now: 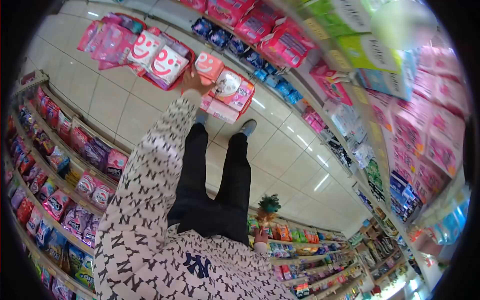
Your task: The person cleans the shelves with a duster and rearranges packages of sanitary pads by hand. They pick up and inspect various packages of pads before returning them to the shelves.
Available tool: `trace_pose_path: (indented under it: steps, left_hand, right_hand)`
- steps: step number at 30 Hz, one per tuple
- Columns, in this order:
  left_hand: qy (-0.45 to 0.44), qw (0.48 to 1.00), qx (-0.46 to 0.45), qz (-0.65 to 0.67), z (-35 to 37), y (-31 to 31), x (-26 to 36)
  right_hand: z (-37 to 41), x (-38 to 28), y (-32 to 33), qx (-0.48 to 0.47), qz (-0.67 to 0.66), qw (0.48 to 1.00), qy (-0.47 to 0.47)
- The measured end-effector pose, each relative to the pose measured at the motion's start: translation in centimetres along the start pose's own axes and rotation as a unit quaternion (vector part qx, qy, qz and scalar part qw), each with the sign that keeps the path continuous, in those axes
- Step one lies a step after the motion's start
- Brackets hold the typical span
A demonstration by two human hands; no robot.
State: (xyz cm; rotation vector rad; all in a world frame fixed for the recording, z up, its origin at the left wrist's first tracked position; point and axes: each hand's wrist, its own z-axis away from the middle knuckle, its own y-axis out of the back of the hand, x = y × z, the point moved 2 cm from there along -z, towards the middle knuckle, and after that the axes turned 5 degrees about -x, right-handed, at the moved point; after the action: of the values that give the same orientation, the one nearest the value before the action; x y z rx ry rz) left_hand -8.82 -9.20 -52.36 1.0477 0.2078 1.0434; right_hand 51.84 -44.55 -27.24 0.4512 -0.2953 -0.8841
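My left hand [196,84] reaches forward to the red baskets on the floor, its fingers closed at the near edge of a salmon-pink pack [209,66] with a white smiling face. That pack rests at the corner of a red basket [248,104], among a round-pictured pack [228,84] and other pink packs. Down by my right side, my right hand [260,237] is wrapped around a feather duster [267,210] with green and brownish-orange feathers.
More red baskets [189,50] hold white smiling-face packs [146,48] and pink packs [111,44]. Shelves of pink packs [290,42] run along the right. Shelves of colourful bags [75,220] curve along the left. Pale floor tiles [272,150] lie between them.
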Motion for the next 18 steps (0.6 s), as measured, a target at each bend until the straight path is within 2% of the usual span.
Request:
trace_pose_path:
  steps: [1,2,4,7,8,10,11,12,13,14,15,17,18]
  left_hand:
    - [0.01,1.0,0.002,-0.006,-2.0,-0.3,0.4]
    - [0.046,0.999,-0.014,-0.007,-4.0,-0.4,1.0]
    - [0.051,0.998,0.008,-0.041,-6.7,-1.5,1.3]
    - [0.061,0.994,0.001,-0.086,-8.9,-1.7,1.5]
    - [0.066,0.993,-0.008,-0.097,-9.2,-2.1,1.5]
    - [0.033,0.994,0.006,-0.099,-9.2,-2.5,0.6]
    - [0.018,0.995,0.016,-0.101,-8.9,-2.2,0.3]
    - [0.005,0.996,0.053,-0.067,-7.4,-1.3,0.6]
    - [-0.009,0.995,0.095,-0.031,-5.4,0.0,1.0]
    - [-0.037,0.994,0.1,0.018,-3.5,1.2,1.3]
    - [-0.06,0.992,0.073,0.078,-1.2,2.5,1.4]
    - [-0.131,0.955,0.002,0.265,3.7,4.5,1.5]
    - [-0.146,0.932,-0.014,0.332,7.4,7.0,2.5]
  right_hand:
    - [1.2,-0.6,-1.7,0.02,-0.14,0.99,0.027]
    - [1.4,-1.4,-2.6,0.009,-0.137,0.99,0.019]
    - [3.3,-2.7,-4.1,-0.018,-0.139,0.99,-0.009]
    - [6.3,-11.8,-5.7,0.034,-0.102,0.99,0.094]
    - [5.4,-12.5,-6.0,0.042,-0.104,0.987,0.117]
    - [5.3,-17.2,-5.9,0.052,-0.076,0.987,0.134]
    - [5.5,-20.2,-5.9,0.064,-0.099,0.976,0.185]
    - [4.8,-21.3,-5.8,0.038,-0.124,0.973,0.189]
    - [3.7,-22.4,-6.5,0.083,-0.13,0.962,0.227]
    - [4.0,-26.1,-6.3,0.014,-0.157,0.963,0.218]
    - [3.4,-28.9,-6.9,-0.007,-0.19,0.949,0.252]
    - [5.5,-37.4,-7.2,0.04,-0.147,0.921,0.36]
    - [7.9,-41.3,-6.8,0.028,-0.127,0.926,0.355]
